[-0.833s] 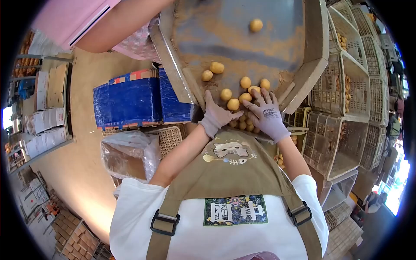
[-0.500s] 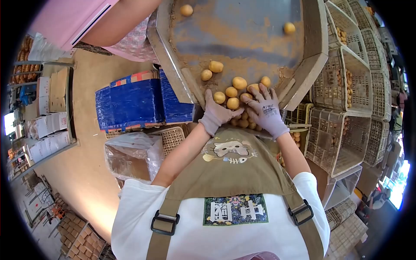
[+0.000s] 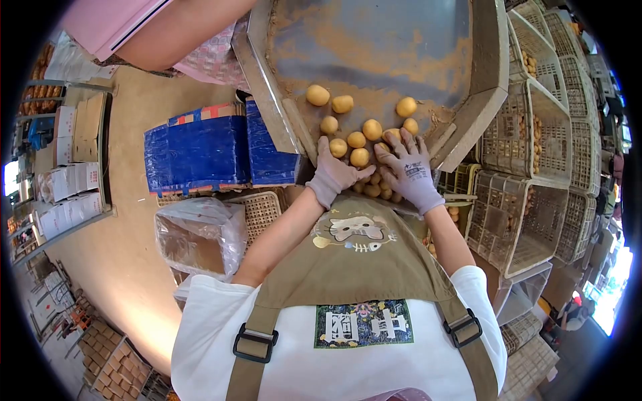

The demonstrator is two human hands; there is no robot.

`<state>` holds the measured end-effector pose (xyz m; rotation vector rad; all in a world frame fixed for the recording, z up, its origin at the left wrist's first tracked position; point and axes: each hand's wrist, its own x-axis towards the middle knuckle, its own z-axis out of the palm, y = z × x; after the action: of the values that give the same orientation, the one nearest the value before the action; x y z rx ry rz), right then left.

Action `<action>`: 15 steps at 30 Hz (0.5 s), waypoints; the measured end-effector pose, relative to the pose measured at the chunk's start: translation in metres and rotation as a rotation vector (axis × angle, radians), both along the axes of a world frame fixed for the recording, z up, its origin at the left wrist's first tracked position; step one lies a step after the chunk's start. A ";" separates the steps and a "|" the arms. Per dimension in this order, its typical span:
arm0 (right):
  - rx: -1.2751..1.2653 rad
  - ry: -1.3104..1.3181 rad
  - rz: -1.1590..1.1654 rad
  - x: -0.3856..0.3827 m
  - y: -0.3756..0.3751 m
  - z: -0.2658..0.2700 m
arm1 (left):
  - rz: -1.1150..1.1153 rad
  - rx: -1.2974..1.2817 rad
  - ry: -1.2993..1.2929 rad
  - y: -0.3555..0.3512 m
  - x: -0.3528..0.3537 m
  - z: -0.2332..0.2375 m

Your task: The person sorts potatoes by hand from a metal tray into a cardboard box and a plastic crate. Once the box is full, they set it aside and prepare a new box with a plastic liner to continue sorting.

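Several round yellow potatoes [image 3: 372, 129] lie at the narrow near end of a dusty metal sorting tray [image 3: 374, 50]. My left hand [image 3: 334, 175], in a grey-white glove, is at the left side of the tray's mouth, thumb apart from its fingers, beside the nearest potatoes. Opposite it my right hand [image 3: 409, 168], gloved alike, spreads its fingers over and against potatoes at the right of the mouth. These are partly hidden beneath it. Just below the gap between my hands, more potatoes [image 3: 379, 188] are heaped above my apron.
Blue-wrapped boxes [image 3: 200, 152] and a plastic-lined box [image 3: 200, 237] stand on the left. Stacked plastic crates [image 3: 518, 214], some with potatoes inside, line the right. Another person's arm [image 3: 180, 37] reaches in at upper left, by the tray's raised edge.
Two potatoes farther up the tray have rolled down towards my hands, joining the group near the mouth. Both hands stay almost where they were.
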<state>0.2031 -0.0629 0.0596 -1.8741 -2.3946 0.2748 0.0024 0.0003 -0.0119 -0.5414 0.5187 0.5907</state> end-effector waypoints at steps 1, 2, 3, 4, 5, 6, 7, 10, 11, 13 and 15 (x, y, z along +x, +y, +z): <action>0.000 -0.002 0.002 0.000 0.000 0.000 | 0.002 0.029 0.001 -0.001 0.000 -0.001; -0.002 -0.007 0.001 0.000 0.000 0.000 | 0.002 0.018 0.009 -0.001 0.000 0.000; -0.004 -0.012 -0.001 0.000 0.000 0.001 | 0.002 0.007 0.017 0.000 0.001 0.002; -0.006 -0.016 -0.002 -0.001 0.000 0.001 | 0.002 -0.004 0.025 0.000 0.001 0.003; -0.017 -0.023 -0.009 -0.002 0.000 0.002 | 0.002 0.041 0.005 -0.002 0.000 0.001; -0.029 -0.030 -0.016 -0.003 0.000 0.003 | 0.002 0.086 -0.014 -0.004 -0.001 -0.002; -0.040 -0.036 -0.023 -0.003 0.000 0.004 | 0.002 0.131 -0.034 -0.006 -0.001 -0.005; -0.043 -0.037 -0.020 -0.003 0.000 0.003 | -0.266 0.904 0.444 -0.014 0.002 -0.035; -0.041 -0.038 -0.019 -0.003 0.000 0.003 | -0.262 0.890 0.444 -0.014 0.002 -0.035; -0.038 -0.040 -0.017 -0.003 0.000 0.004 | 0.027 0.054 -0.038 -0.005 -0.002 -0.004; -0.023 -0.026 -0.016 -0.003 0.000 0.004 | 0.014 0.133 0.007 -0.007 -0.001 -0.013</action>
<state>0.2003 -0.0627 0.0632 -1.9170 -2.4025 0.2796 0.0015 -0.0069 -0.0248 -0.4170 0.4788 0.6361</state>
